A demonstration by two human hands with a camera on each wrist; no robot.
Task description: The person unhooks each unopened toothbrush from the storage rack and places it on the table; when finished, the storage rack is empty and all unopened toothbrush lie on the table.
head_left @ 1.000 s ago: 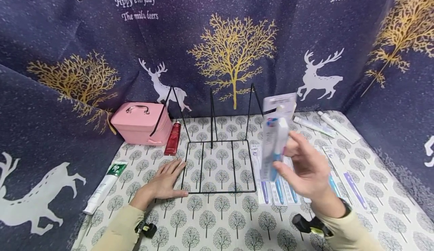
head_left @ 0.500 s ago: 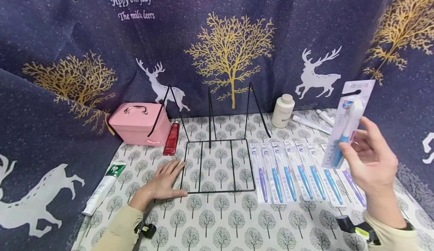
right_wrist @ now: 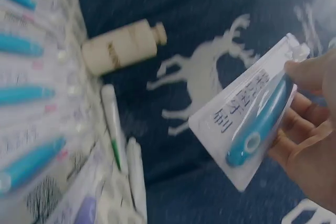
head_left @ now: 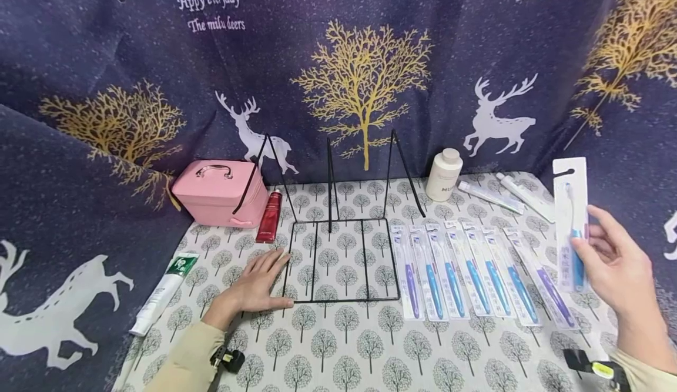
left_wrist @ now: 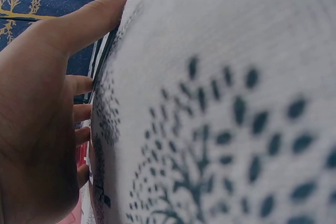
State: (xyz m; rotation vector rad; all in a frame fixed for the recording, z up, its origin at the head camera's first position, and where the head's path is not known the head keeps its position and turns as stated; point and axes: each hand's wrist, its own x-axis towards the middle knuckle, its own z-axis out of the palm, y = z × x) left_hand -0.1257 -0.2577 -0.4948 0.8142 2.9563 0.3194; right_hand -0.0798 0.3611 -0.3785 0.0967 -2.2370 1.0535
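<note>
Pinched between the thumb and fingers of my right hand (head_left: 621, 262) is a packaged toothbrush (head_left: 571, 221) with a blue handle, held upright above the table's right side. The right wrist view shows the same toothbrush (right_wrist: 260, 116) tilted in its clear blister pack. To its left lies a row of several packaged toothbrushes (head_left: 457, 274), some blue and some purple. My left hand (head_left: 254, 283) rests flat, fingers spread, at the left side of a black wire rack (head_left: 346, 301). In the left wrist view that hand (left_wrist: 39, 98) lies against the tree-patterned cloth.
A pink case (head_left: 219, 192) and a red tube (head_left: 270, 215) stand behind the left hand. A green-and-white toothpaste tube (head_left: 164, 292) lies at far left. Back right are a cream bottle (head_left: 444, 174) and two white tubes (head_left: 492, 197). Dark curtain hangs behind.
My right hand has carried the packaged toothbrush from above the row toward the right, then lowered it a little beyond the row's right end. My left hand has stayed put.
</note>
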